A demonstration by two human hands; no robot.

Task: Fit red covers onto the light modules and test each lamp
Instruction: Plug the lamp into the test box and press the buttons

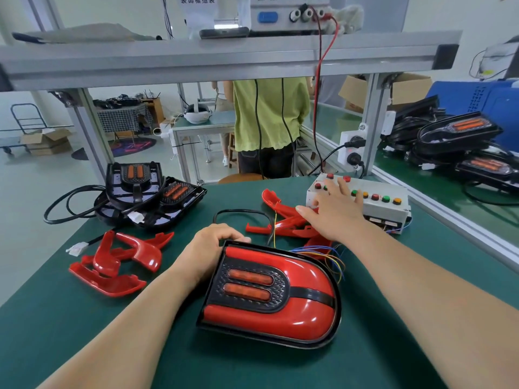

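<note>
A light module with its red cover fitted (280,293) lies on the green mat in front of me, its two orange lamp strips unlit. My left hand (213,242) grips the module's far left corner. My right hand (334,209) reaches out with straight, spread fingers over the white test box (376,206), fingertips on its row of coloured buttons. Thin coloured wires (334,256) run from the module toward the box. Loose red covers lie at the left (118,262) and under my right hand (283,220).
Two bare black modules (148,192) with cables sit at the back left of the mat. Finished lamps (460,136) are piled at the right beyond the aluminium frame. A power supply (292,12) stands on the shelf above, and a person in a green shirt (269,116) stands behind the bench.
</note>
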